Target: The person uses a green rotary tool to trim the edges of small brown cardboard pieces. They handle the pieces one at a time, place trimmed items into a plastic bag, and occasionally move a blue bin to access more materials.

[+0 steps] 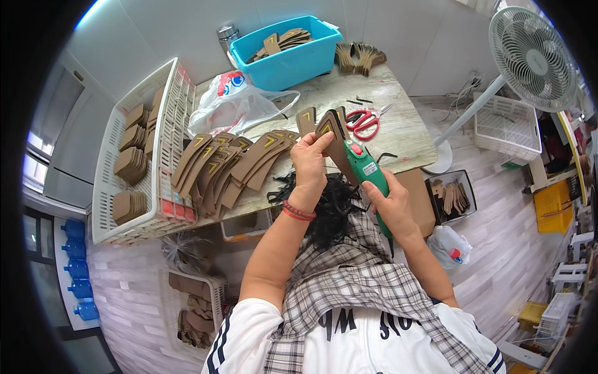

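Note:
My left hand (310, 163) pinches a curved brown strip (337, 147) with a yellow angular mark near its end, held over the table's front edge. Wrapped in my right hand (393, 202) is a green handheld electric tool (366, 167) with a red button; its head meets the strip's edge, and the tip is hard to make out. Fanned piles of similar brown strips (261, 158) lie left of my left hand. Red-handled scissors (366, 129) rest beyond the tool. Thin black trimmings (330, 202) are heaped on my lap, over a plaid apron.
A white crate (169, 118) with stacked brown pieces stands at the left. At the table's back are a blue bin (286, 64) and a white plastic bag (233, 106). On the right are a standing fan (492, 93) and a box of brown pieces (453, 196) on the floor.

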Demonstrator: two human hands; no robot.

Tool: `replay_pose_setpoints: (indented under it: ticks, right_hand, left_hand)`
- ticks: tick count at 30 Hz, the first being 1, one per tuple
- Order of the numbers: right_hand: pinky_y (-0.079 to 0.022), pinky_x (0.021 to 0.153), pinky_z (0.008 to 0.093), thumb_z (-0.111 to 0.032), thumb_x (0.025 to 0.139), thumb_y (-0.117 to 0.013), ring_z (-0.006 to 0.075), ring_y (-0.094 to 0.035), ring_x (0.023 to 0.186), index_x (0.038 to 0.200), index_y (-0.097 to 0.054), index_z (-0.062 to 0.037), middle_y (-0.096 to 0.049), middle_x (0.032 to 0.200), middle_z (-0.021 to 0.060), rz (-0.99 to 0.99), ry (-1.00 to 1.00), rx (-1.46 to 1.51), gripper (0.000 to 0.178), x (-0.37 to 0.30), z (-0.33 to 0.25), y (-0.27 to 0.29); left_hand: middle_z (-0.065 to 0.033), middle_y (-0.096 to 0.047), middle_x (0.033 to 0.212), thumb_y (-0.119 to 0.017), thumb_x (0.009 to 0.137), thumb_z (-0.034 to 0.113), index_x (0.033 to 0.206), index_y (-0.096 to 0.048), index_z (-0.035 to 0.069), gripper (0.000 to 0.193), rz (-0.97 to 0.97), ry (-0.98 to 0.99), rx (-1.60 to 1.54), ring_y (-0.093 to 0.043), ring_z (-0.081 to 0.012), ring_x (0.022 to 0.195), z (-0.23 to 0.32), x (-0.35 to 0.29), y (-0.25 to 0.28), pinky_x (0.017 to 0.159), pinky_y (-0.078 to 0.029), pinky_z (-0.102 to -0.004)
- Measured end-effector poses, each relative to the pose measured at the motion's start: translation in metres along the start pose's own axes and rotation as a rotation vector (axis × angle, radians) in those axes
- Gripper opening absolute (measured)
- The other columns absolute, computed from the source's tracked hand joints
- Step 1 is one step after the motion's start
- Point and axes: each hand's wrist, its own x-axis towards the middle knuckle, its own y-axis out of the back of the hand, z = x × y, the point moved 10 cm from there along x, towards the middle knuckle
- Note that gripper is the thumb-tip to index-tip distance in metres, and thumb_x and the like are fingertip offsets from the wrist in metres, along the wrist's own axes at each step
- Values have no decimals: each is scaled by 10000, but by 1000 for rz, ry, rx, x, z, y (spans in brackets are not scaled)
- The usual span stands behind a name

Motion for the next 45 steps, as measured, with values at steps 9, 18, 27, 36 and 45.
replay_pose_setpoints:
  ticks: [9, 18, 27, 36, 45]
  right_hand:
    - [-460, 524, 268, -284, 872, -680, 90, -552, 575, 1184, -570, 5, -623, 744, 66, 36, 86, 49, 440, 0, -11, 1]
    - [-434, 480, 238, -240, 871, -681, 61, -522, 537, 1194, -567, -12, -600, 710, 23, 59, 102, 102, 412, 0, -10, 9]
    - [-430, 485, 233, -233, 861, -687, 62, -533, 538, 1172, -574, -9, -584, 666, 11, -15, 42, 82, 399, -5, -21, 13]
    - [-461, 528, 267, -256, 847, -697, 95, -567, 567, 1152, -575, 0, -619, 693, 52, -41, 75, -19, 417, -5, -23, 20]
    - [-492, 628, 295, -274, 837, -700, 138, -598, 676, 1150, -574, -1, -634, 780, 99, -106, 96, -116, 434, -6, -29, 24]
  left_hand:
    - [-13, -681, 809, -675, 846, 80, 853, -664, 47, 36, -57, 53, 5, -591, -74, 682, -5, -16, -10, 653, -455, -220]
    - [0, -670, 821, -657, 855, 50, 880, -658, 20, 39, -154, 6, 79, -573, -48, 709, 4, -29, -15, 670, -450, -203]
    - [9, -657, 859, -610, 890, 44, 961, -647, 4, 89, -168, -102, 194, -561, -30, 713, 32, -24, -6, 651, -456, -186]
    - [6, -593, 815, -629, 852, 53, 911, -647, -39, 111, -207, -199, 376, -512, -60, 732, 51, -17, -7, 665, -418, -216]
    - [-18, -565, 789, -651, 822, 62, 883, -644, -36, 115, -339, -258, 538, -509, -90, 733, 60, -8, -9, 683, -416, -241]
